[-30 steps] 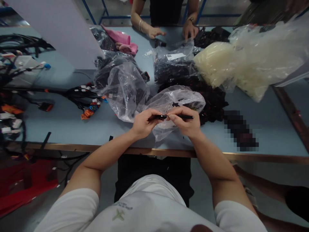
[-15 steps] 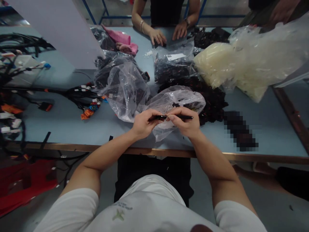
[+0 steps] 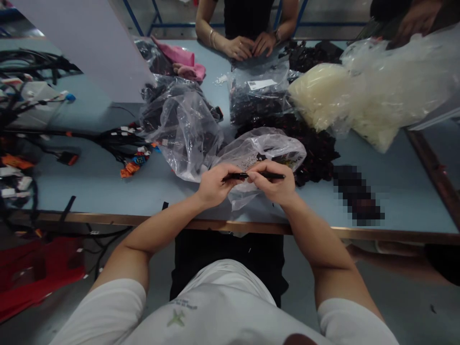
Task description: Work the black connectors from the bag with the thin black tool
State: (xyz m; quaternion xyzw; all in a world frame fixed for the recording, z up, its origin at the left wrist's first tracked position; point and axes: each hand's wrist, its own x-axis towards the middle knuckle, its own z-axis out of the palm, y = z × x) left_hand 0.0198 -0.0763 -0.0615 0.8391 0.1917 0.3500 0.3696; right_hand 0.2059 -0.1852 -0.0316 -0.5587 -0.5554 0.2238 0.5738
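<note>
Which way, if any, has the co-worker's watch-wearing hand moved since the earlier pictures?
Yes: the co-worker's watch-wearing hand has shifted sideways toward their other hand, judged against the white label on the plastic bag.

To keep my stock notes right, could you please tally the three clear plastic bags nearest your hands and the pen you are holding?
Clear plastic bags: 3 (the bag under the hands, the bag to its left, the labelled bag behind it)
Black pen, held by the left hand and right hand: 1
Total: 4
</note>
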